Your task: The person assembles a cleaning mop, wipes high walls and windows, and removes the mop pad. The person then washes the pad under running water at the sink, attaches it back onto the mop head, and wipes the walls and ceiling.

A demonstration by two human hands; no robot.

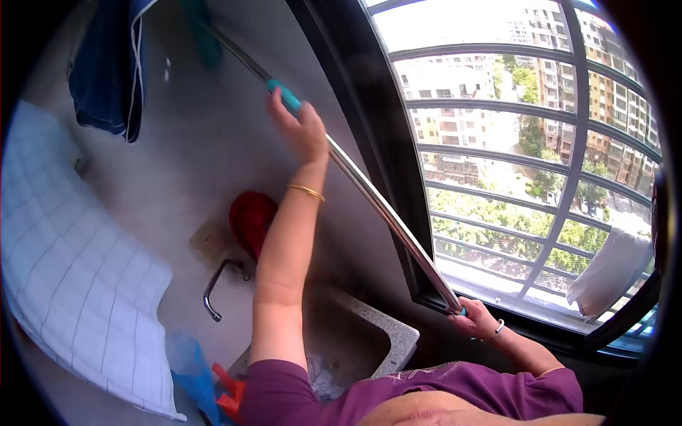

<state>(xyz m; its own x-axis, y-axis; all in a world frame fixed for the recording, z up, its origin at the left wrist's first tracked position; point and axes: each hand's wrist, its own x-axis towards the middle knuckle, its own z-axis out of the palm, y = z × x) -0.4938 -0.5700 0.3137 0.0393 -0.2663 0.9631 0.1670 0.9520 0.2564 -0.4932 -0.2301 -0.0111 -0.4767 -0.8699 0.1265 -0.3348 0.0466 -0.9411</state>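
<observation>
Metal pole (387,213) slants along the left side of the barred window (511,162), its low end just beside the window's bottom left corner and its upper end well off to the upper left. The left hand (302,131) has its fingers wrapped about the teal grip (285,98), to the window's left; the right hand (474,321) has its fingers curled round the low end, beside the window's lower frame. Farther left of the window, a blurred teal piece (204,39) shows towards the pole's far end; whether it joins the pole, I cannot tell.

A sideways swing could knock the shaft against the window frame. Raising or twisting the far end could snag the dark blue garment (106,78), left of the window, and a loose hold could let the pole slide down.
</observation>
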